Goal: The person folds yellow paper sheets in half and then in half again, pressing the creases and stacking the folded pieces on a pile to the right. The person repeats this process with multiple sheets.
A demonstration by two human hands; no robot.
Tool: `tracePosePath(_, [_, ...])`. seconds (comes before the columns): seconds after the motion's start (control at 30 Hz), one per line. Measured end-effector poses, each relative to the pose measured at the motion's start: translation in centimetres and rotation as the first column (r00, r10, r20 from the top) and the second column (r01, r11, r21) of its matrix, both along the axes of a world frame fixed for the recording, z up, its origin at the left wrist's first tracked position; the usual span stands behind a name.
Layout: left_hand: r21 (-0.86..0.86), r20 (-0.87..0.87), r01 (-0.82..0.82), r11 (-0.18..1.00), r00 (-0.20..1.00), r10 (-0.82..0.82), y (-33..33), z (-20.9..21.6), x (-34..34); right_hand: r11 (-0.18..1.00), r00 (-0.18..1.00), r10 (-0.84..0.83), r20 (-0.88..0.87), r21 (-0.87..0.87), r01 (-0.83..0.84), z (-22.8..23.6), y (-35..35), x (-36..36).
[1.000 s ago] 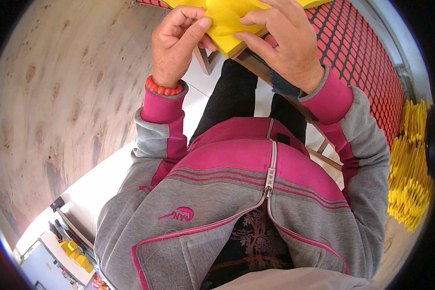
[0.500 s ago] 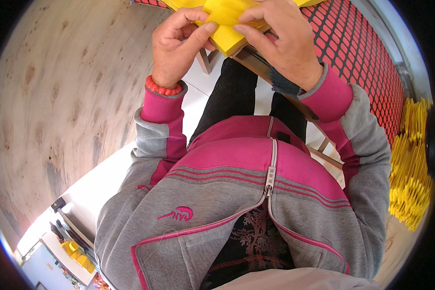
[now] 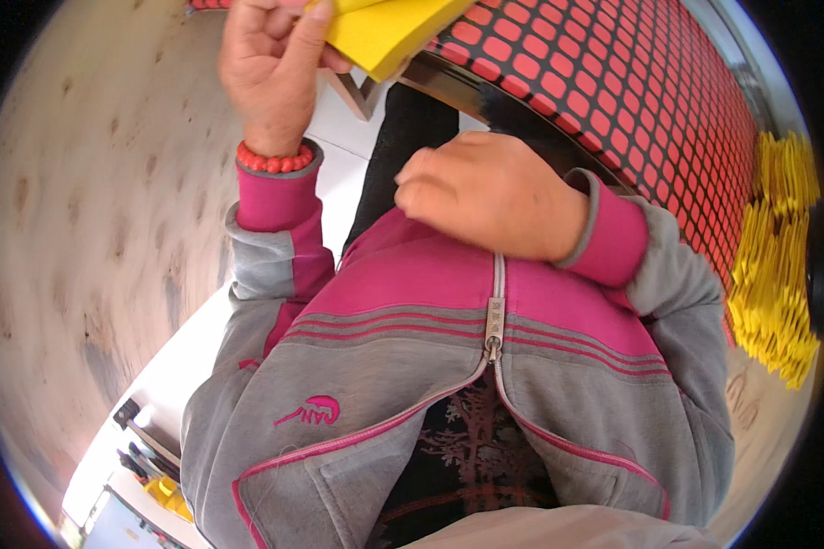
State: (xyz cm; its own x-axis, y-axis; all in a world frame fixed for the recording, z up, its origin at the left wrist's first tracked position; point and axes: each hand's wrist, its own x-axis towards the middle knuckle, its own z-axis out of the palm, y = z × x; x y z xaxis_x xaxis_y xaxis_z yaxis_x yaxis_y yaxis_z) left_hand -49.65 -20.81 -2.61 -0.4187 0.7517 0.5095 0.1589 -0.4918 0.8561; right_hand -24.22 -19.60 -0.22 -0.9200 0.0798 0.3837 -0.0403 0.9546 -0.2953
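Yellow stack (image 3: 384, 41): looks light, bendy; pinch its left edge.
Left hand (image 3: 270, 73): pinching that edge!
Right hand (image 3: 490, 197): curled; can't tell its grip.

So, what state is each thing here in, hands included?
Left hand: closed on the yellow material's edge.
Right hand: curled, blurred, back showing; its palm is hidden.
Yellow material: layered, held, partly out of frame.
Jacket zipper: closed toward the waist, open toward the neck.
Red bead bracelet: worn on the left wrist.
Yellow pieces at right: piled together.
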Motion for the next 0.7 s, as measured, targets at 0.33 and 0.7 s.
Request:
tracePosePath(0.33, [-0.004,-0.134,0.007,1.0,0.991,-0.008,-1.2,0.1,-1.5,0.844,0.836,-0.535,0.12,0.116,0.524,-13.2,4.8,7.7])
tracePosePath(0.7, [-0.132,-0.17,0.171,0.976,0.967,-0.192,-2.3,2.0,-1.2,0.842,0.806,-0.527,0.267,0.039,0.538,-6.4,0.8,6.5])
